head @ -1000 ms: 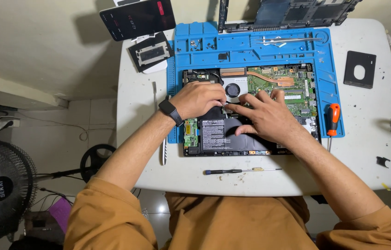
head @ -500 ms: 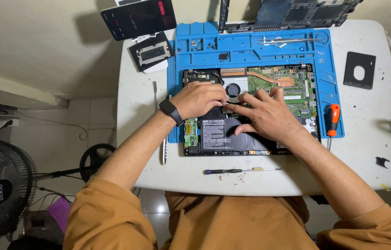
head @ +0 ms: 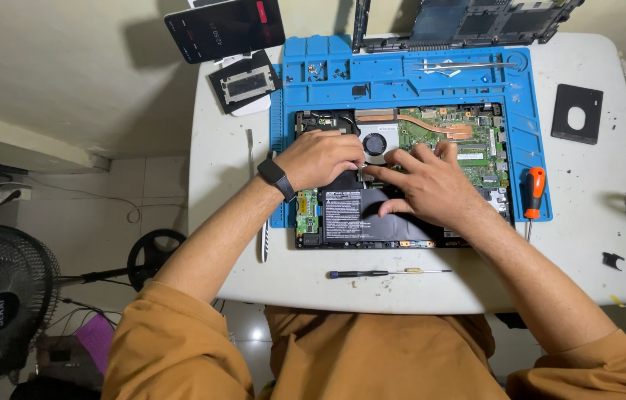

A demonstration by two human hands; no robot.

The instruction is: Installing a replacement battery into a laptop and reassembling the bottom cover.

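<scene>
An opened laptop base [head: 468,141] lies on a blue repair mat [head: 402,74], with its green board, copper heat pipe and round fan exposed. A black battery pack [head: 353,215] fills its near half. My left hand [head: 320,159], with a black watch on the wrist, is curled at the battery's top edge next to the fan. My right hand [head: 427,185] rests on the battery with fingers spread, its fingertips meeting the left hand's. Whether the fingers pinch a small part between them is hidden.
An orange-handled screwdriver [head: 533,191] lies on the mat's right edge. A thin screwdriver [head: 387,273] lies near the white table's front edge [head: 402,300]. A phone [head: 225,28], a black cover [head: 243,81], a black square plate [head: 578,113] and the laptop's removed shell [head: 476,18] sit around.
</scene>
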